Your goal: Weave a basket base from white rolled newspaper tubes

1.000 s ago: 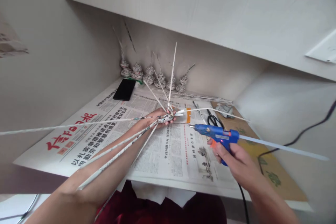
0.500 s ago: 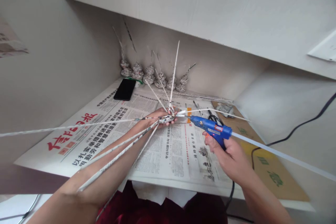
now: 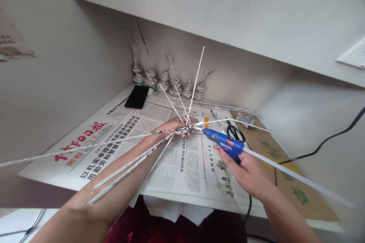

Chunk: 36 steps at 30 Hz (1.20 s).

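In my left hand (image 3: 171, 125) is a small woven piece of rolled newspaper (image 3: 182, 131), its long paper strands fanning out in several directions. One strand (image 3: 196, 78) points up, and others trail back along my left forearm. My right hand (image 3: 242, 169) is wrapped round a blue hot glue gun (image 3: 222, 141), a finger on its orange trigger. The gun's nozzle points left, close to the right side of the woven piece; whether it touches cannot be made out. A long pale glue stick (image 3: 299, 178) sticks out of the gun's back.
Newspaper sheets (image 3: 159, 176) cover the tabletop. Several woven paper gourds (image 3: 164, 82) line the back wall, with a black phone (image 3: 137, 97) before them. Scissors (image 3: 235, 133) and cardboard (image 3: 285, 171) lie right. A black cable (image 3: 322, 146) runs there. A board (image 3: 199, 15) overhangs the table.
The glue gun has shifted slightly left and down, its nozzle now lower beside the woven piece. The upright strand leans more to the right. Scissors show more fully behind the gun.
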### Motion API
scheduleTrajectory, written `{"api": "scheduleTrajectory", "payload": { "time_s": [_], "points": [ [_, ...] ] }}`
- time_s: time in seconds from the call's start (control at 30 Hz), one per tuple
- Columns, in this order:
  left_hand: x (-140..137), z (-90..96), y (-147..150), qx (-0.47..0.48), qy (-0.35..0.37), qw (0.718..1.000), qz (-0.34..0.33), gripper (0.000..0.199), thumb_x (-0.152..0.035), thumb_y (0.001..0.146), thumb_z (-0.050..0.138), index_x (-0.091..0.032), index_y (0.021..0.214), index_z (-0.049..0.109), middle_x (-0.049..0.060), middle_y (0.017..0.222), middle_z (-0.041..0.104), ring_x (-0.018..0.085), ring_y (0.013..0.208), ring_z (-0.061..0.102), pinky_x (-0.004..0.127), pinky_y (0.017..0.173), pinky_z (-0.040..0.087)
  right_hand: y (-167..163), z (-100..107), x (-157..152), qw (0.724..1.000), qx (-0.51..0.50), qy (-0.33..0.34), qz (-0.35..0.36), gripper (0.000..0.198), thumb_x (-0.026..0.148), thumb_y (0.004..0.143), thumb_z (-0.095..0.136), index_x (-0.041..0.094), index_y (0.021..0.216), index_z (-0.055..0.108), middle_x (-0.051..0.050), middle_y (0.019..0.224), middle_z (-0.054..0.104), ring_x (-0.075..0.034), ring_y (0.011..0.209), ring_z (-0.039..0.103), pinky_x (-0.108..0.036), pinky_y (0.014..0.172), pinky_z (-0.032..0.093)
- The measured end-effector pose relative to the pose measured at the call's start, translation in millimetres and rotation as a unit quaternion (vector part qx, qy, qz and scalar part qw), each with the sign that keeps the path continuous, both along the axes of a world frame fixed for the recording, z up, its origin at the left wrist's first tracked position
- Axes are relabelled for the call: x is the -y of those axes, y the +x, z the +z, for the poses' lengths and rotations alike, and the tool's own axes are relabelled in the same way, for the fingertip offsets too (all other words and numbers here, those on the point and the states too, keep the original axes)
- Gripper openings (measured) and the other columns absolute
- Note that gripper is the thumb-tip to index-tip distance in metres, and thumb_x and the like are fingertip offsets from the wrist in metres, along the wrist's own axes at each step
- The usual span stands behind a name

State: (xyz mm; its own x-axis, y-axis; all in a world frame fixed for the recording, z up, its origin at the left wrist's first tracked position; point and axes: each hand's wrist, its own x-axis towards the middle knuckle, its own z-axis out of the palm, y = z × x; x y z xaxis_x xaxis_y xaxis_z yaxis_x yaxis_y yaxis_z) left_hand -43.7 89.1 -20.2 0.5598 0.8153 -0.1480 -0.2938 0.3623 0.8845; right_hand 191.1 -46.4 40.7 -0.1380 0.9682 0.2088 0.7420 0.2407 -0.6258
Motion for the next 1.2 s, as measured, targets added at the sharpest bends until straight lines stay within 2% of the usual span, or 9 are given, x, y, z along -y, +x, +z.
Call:
{"api": "scheduleTrajectory", "payload": {
  "time_s": [0.13, 0.23, 0.4, 0.6, 0.77, 0.93, 1.07, 1.2],
  "points": [
    [-1, -2.7, 0, 0.011, 0.024, 1.000, -0.015, 0.013, -0.016, 0.071, 0.070, -0.010, 0.080, 0.061, 0.008, 0.064, 0.064, 0.014, 0.055, 0.058, 0.019, 0.042, 0.034, 3, -1, 0, 0.999, 0.024, -0.036, 0.018, 0.032, 0.048, 0.092, 0.049, 0.021, 0.099, 0.066, -0.004, 0.088, 0.069, -0.023, 0.088, 0.064, -0.036, 0.081, 0.053],
    [-3, -6.6, 1, 0.032, 0.034, 0.999, -0.027, 0.017, -0.018, 0.070, 0.072, -0.010, 0.081, 0.061, 0.009, 0.064, 0.065, 0.015, 0.055, 0.058, 0.020, 0.042, 0.035, 3, 2, 1, 0.998, 0.038, -0.040, 0.014, 0.032, 0.049, 0.093, 0.047, 0.021, 0.092, 0.062, -0.004, 0.085, 0.067, -0.022, 0.082, 0.063, -0.035, 0.077, 0.052],
    [-4, -9.4, 0, 0.022, 0.038, 0.999, -0.026, 0.019, -0.019, 0.071, 0.072, -0.010, 0.084, 0.062, 0.009, 0.066, 0.065, 0.014, 0.056, 0.059, 0.019, 0.042, 0.036, 1, 6, 1, 0.997, 0.076, -0.011, 0.002, 0.033, 0.049, 0.093, 0.046, 0.021, 0.084, 0.061, -0.002, 0.077, 0.064, -0.020, 0.071, 0.058, -0.032, 0.067, 0.048],
    [-7, -12.2, 1, 0.018, 0.044, 0.998, -0.027, 0.033, -0.028, 0.059, 0.082, -0.010, 0.079, 0.063, 0.007, 0.065, 0.066, 0.013, 0.055, 0.060, 0.017, 0.040, 0.038, 0, 3, 0, 0.993, 0.118, 0.027, 0.000, 0.030, 0.048, 0.093, 0.047, 0.023, 0.088, 0.063, -0.002, 0.072, 0.063, -0.021, 0.065, 0.057, -0.034, 0.065, 0.048],
    [-8, -13.8, 1, 0.006, 0.046, 0.999, -0.026, 0.035, -0.032, 0.058, 0.084, -0.009, 0.076, 0.065, 0.007, 0.064, 0.066, 0.012, 0.053, 0.060, 0.017, 0.039, 0.040, 2, 6, 2, 0.988, 0.150, 0.029, 0.007, 0.027, 0.045, 0.094, 0.047, 0.024, 0.086, 0.061, -0.004, 0.082, 0.066, -0.022, 0.069, 0.060, -0.034, 0.067, 0.049],
    [-10, -14.4, 0, 0.007, 0.056, 0.998, -0.039, 0.034, -0.029, 0.057, 0.084, -0.010, 0.078, 0.064, 0.006, 0.063, 0.066, 0.012, 0.052, 0.060, 0.017, 0.039, 0.040, 4, 14, 3, 0.979, 0.195, 0.048, 0.030, 0.021, 0.042, 0.094, 0.047, 0.024, 0.094, 0.058, -0.006, 0.093, 0.065, -0.022, 0.080, 0.061, -0.033, 0.070, 0.049],
    [-13, -15.3, 0, -0.004, 0.071, 0.996, -0.059, 0.033, -0.031, 0.061, 0.082, -0.010, 0.079, 0.064, 0.006, 0.062, 0.065, 0.011, 0.049, 0.058, 0.017, 0.039, 0.040, 9, 15, 3, 0.963, 0.256, 0.037, 0.075, 0.018, 0.037, 0.094, 0.045, 0.024, 0.097, 0.057, -0.006, 0.094, 0.064, -0.022, 0.084, 0.061, -0.033, 0.071, 0.048],
    [-15, -14.7, -2, 0.019, 0.072, 0.997, -0.034, 0.035, -0.030, 0.060, 0.082, -0.009, 0.081, 0.064, 0.006, 0.060, 0.065, 0.012, 0.050, 0.059, 0.017, 0.038, 0.039, 21, 14, 3, 0.948, 0.308, 0.033, 0.074, 0.020, 0.032, 0.089, 0.049, 0.025, 0.104, 0.059, -0.005, 0.088, 0.066, -0.023, 0.080, 0.063, -0.032, 0.067, 0.048]
  ]
}}
